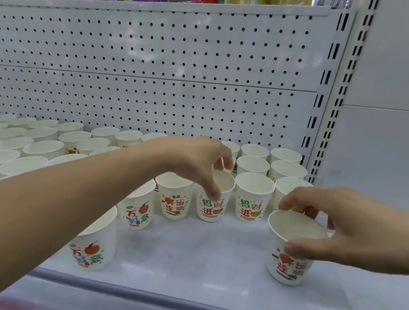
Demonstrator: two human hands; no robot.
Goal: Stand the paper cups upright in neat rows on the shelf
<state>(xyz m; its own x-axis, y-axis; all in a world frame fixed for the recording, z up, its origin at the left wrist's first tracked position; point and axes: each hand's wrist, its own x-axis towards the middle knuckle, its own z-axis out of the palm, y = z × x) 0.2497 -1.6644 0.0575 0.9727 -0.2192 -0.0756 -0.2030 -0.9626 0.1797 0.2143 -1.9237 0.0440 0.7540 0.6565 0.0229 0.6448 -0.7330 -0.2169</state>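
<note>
While white printed paper cups [252, 200] stand upright in rows across the white shelf [207, 261], the left hand [197, 159] pinches the rim of a centre cup [212, 207], probably straightening it. The right hand [335, 222] pinches a stray cup [287, 268] by its rim at lower right, probably to align it.

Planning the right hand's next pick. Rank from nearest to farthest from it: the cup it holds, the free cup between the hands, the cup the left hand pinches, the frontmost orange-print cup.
1. Held cup: gripped by the right hand, front right.
2. Free cup: just left of it.
3. Pinched cup: in the left hand, farther left.
4. Orange-print cup: far front left.
</note>
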